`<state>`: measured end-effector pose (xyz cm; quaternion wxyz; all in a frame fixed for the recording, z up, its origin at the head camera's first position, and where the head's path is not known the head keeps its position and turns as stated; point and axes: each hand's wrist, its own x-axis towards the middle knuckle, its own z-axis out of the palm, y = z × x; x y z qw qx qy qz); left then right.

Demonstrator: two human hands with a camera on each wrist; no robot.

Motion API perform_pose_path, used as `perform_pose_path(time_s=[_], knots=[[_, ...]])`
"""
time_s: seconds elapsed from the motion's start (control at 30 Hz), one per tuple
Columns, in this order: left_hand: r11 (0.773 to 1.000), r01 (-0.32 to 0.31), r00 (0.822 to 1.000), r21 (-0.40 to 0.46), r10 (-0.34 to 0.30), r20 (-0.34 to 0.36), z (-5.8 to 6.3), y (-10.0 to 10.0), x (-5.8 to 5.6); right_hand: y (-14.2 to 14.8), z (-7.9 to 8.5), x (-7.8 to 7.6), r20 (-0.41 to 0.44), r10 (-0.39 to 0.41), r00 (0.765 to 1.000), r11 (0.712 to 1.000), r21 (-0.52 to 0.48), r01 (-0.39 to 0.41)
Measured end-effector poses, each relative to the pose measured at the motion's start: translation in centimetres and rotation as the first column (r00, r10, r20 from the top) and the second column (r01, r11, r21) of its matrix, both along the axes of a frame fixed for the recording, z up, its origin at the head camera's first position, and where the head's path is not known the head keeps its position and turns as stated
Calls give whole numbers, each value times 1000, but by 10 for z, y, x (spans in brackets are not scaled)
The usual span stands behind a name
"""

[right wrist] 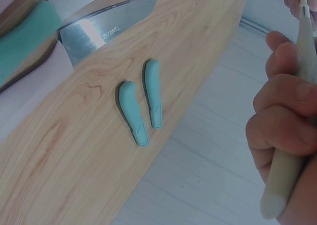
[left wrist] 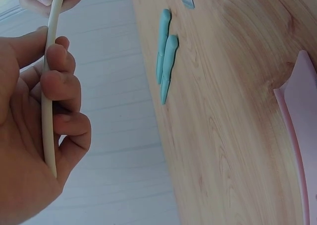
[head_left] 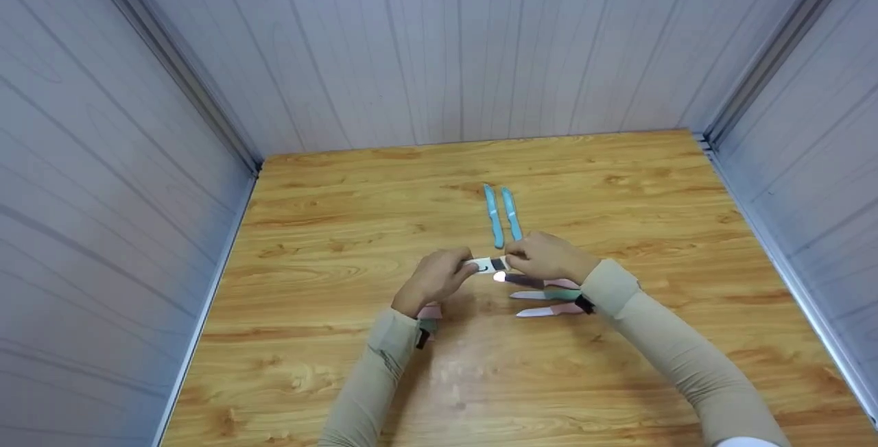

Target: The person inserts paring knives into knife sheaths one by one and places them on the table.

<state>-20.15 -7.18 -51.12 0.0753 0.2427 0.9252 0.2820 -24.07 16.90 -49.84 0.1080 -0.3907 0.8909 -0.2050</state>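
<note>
The left hand (head_left: 433, 277) curls its fingers closely around the 9 o'clock end of a pale utensil (head_left: 484, 265), the right hand (head_left: 547, 255) its 3 o'clock end, above the table (head_left: 315, 262). Turquoise knives (head_left: 494, 217) lie toward 12 o'clock, pink- and green-handled knives (head_left: 538, 295) toward 4.

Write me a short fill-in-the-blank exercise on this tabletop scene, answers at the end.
1. Beyond the left hand and right hand, the number of blue utensils on the table is ____.
2. Among the bare-bladed knives, the handle between two pink handles is ____.
3. Those knives lie nearer the person's ____ hand.
4. The right hand grips the pale item together with the ____ hand.

Missing words: two; green; right; left.
</note>
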Motion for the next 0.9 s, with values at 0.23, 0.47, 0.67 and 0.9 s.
perform_pose_path(time_s=[0.23,0.47,0.67,0.9], knots=[[1000,-5,1000,-5,5,11,0,1,0,-1,1,0,6,4,1000,1000,0,-4],[1000,-18,1000,5,18,21,1,2,1,-2,0,0,12,18,1000,999,-32,-18],[1000,-8,1000,11,8,-6,1,3,2,-3,-2,0,25,24,999,998,-52,-23],[1000,4,999,-5,-5,-32,1,5,2,-3,-3,0,30,6,1000,998,-56,-4]])
